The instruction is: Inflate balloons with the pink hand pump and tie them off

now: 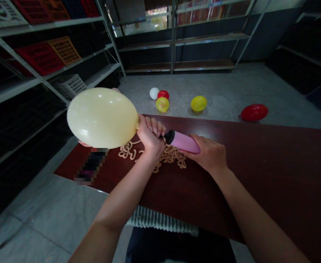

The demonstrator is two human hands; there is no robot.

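Note:
A large pale yellow balloon, blown up, hangs over the table's left part. My left hand is closed round the balloon's neck, at the black nozzle end of a pink balloon pump. My right hand is wrapped round the pump's pink body at its other end. Below my hands lies a heap of beige, curled, worm-like pieces, partly covered by my left hand and wrist. Where exactly the balloon's neck meets the nozzle is hidden by my fingers.
The dark red-brown table carries a pixelated dark object at its left. On the floor beyond lie a white balloon, yellow balloons and red balloons. Shelves with plastic crates stand left; more shelves are behind.

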